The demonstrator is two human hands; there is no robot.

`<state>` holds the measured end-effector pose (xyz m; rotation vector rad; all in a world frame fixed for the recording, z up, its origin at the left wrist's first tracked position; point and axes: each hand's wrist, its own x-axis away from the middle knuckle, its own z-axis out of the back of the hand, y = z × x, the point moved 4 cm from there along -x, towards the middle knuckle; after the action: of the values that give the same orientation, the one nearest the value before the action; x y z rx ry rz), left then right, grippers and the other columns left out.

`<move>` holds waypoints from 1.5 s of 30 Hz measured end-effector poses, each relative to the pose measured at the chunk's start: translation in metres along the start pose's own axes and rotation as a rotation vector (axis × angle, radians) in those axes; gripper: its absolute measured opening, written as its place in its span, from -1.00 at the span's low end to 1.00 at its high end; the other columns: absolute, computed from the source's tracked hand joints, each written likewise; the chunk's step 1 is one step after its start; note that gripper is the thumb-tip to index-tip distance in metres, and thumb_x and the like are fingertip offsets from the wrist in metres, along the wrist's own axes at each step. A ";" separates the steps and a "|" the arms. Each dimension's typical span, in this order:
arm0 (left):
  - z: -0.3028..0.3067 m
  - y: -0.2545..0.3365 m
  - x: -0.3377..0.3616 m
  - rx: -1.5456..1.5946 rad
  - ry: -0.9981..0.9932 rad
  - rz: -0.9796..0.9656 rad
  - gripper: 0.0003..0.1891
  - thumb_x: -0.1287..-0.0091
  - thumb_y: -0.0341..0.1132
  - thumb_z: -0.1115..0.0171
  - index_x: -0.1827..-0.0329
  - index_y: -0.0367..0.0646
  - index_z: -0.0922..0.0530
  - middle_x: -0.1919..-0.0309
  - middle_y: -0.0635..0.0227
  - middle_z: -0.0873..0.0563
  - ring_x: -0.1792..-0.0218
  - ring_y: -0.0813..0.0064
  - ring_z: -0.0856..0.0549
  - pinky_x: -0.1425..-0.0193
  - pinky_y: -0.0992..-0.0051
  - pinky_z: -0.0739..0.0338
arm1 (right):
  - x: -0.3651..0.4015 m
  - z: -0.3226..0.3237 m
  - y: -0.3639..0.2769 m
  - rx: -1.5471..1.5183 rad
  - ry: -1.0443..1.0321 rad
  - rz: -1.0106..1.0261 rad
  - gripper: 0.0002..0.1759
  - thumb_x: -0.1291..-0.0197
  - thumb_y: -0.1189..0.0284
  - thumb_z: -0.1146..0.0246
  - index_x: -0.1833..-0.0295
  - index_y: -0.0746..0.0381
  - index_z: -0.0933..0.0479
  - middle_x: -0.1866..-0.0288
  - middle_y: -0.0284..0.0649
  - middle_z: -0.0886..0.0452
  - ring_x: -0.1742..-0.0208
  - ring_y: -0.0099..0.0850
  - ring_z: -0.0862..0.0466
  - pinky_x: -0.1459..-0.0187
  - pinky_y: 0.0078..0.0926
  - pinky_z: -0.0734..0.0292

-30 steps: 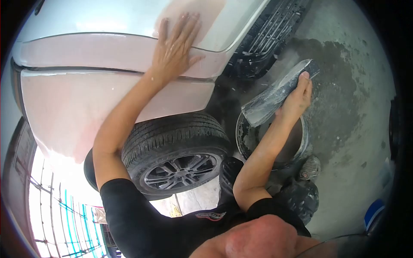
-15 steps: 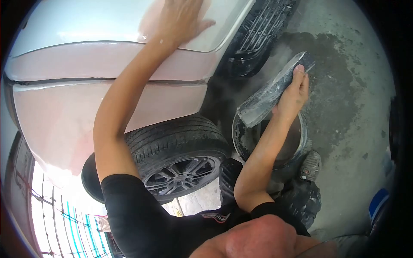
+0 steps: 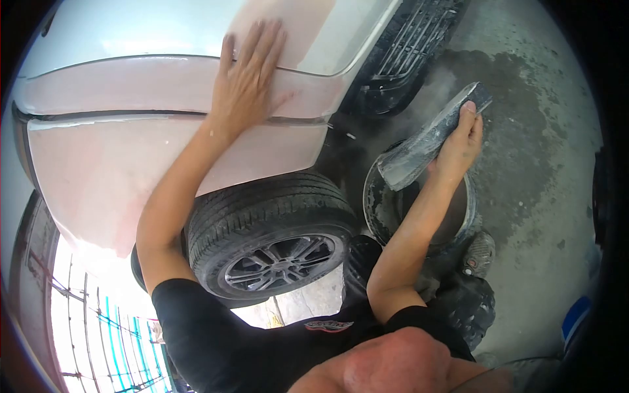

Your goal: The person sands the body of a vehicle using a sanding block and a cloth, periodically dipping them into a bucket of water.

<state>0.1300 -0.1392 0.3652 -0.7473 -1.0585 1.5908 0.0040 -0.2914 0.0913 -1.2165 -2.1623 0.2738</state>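
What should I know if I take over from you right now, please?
Left hand: open, flat on the car's pink-coated panel, above the wheel.
Right hand: gripping the sanding block, held over the bucket on the damp floor.
Done: the panel looks dull and rubbed over.
Left: how much needs more work cannot be told; the block is off the panel.
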 end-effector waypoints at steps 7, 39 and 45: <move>-0.023 -0.018 -0.174 -0.063 0.110 0.017 0.04 -0.48 0.39 0.04 -0.70 -0.35 0.00 -0.73 0.03 0.01 -0.73 0.11 0.10 -0.76 -0.07 0.25 | -0.007 0.007 0.008 0.066 0.032 0.047 -0.71 -0.54 0.26 -0.24 -0.04 0.29 -0.64 0.20 -0.38 -0.64 0.24 -0.61 -0.58 0.22 -0.58 -0.51; -0.019 -0.008 -0.157 -0.134 0.056 -0.112 0.04 -0.47 0.41 0.05 -0.69 -0.36 -0.03 -0.72 0.05 -0.03 -0.73 0.14 0.07 -0.74 -0.11 0.18 | -0.008 0.004 0.019 0.078 -0.025 0.034 -0.55 -0.50 0.24 -0.29 -0.29 0.35 -0.60 0.12 -0.33 -0.66 0.19 -0.59 -0.58 0.12 -0.57 -0.50; -0.011 0.001 -0.185 -0.151 0.025 -0.050 0.05 -0.46 0.43 0.06 -0.68 -0.35 -0.08 -0.71 0.06 -0.05 -0.73 0.14 0.06 -0.75 -0.07 0.20 | 0.005 -0.009 0.004 -0.022 -0.043 -0.037 -0.61 -0.51 0.23 -0.28 -0.20 0.33 -0.63 0.20 -0.36 -0.64 0.24 -0.63 -0.55 0.19 -0.60 -0.48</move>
<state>0.1886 -0.3142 0.3515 -0.8329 -1.1797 1.4679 0.0102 -0.2858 0.0983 -1.1915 -2.2283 0.2636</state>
